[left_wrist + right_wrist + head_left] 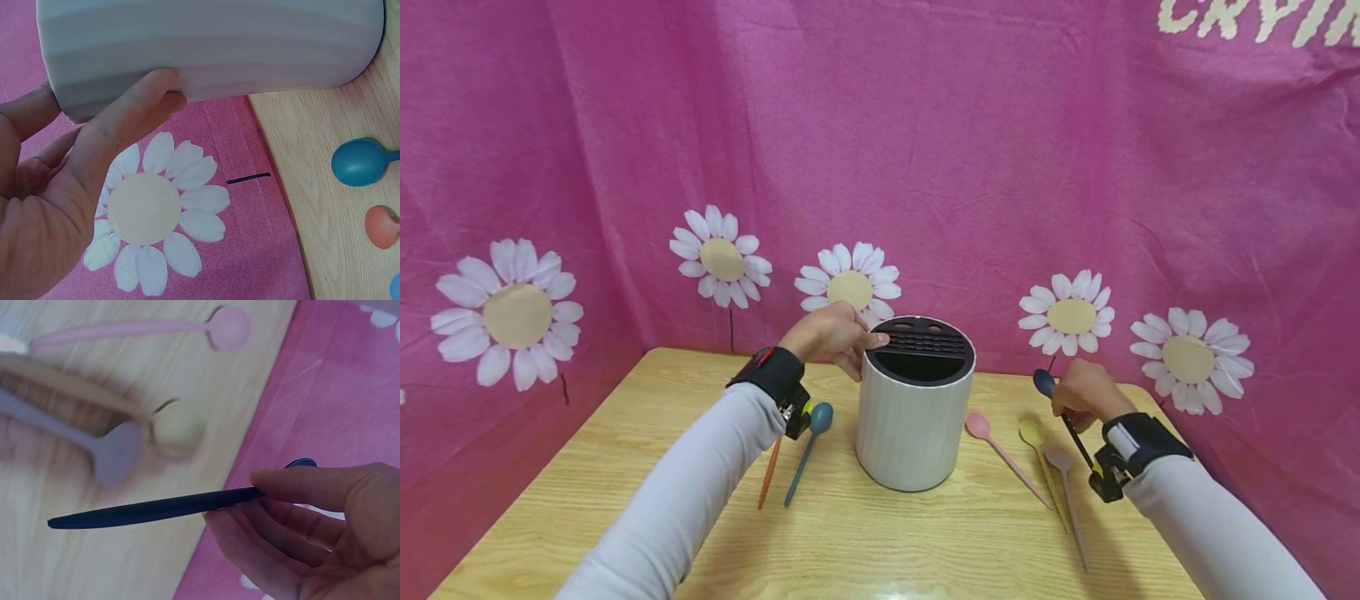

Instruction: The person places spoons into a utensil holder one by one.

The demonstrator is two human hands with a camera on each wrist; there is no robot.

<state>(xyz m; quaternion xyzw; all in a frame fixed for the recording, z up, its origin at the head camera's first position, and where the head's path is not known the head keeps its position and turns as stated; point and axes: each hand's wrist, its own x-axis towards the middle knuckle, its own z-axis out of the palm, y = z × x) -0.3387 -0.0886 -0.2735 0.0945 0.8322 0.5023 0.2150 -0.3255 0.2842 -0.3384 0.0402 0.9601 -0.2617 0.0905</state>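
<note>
A white ribbed utensil holder [910, 433] with a black slotted top [917, 343] stands upright on the table. My left hand [831, 333] grips its upper left rim, thumb over the top and fingers against the outer wall, as the left wrist view also shows. On the right, my right hand [1090, 392] pinches a dark blue spoon [156, 509] by its handle, above the table. The bowl of that spoon [1043, 382] points up and away; fingers hide part of the handle. Below and left of this hand lie a yellow spoon [1032, 432] and a greyish-mauve spoon [1060, 458].
A pink spoon [978, 425] lies just right of the holder. Left of it are a teal spoon [822, 417] and an orange spoon [381, 226], with a blue piece [395, 287] at the frame edge. A pink daisy-patterned cloth [925, 167] hangs behind the wooden table [827, 550].
</note>
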